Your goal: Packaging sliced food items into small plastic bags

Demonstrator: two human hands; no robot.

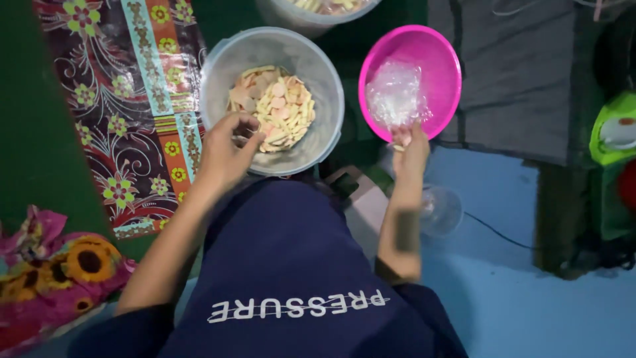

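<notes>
Left hand point(225, 151): it reaches over the near rim of the clear tub point(324, 86), fingers curled loosely inward above the crackers point(275, 106). Whether any pieces are pinched between the fingers cannot be told.
Right hand point(411, 151): to the right of the clear tub, at the near rim of the pink bowl point(444, 59). Its fingers are closed around the lower end of a clear plastic bag point(396, 96), and a few pale pieces show at the fingertips.
Crackers: a heap of flat pale yellow and pink pieces, discs and short sticks, lying in the bottom of the clear tub.
Clear tub: round, translucent, standing on the floor just ahead of the person's lap.
Pink bowl: round, bright pink, just right of the clear tub, with the crumpled plastic bag lying inside it.
Second tub point(311, 13): beyond the clear tub at the top edge, only partly in view, with similar pieces inside.
Patterned cloth point(126, 99): left of the clear tub, dark with flowers and striped bands.
Sunflower fabric point(59, 272): well to the lower left of the clear tub, pink with yellow flowers.
Floor point(530, 292): blue on the side right of the clear tub, green on the left.
</notes>
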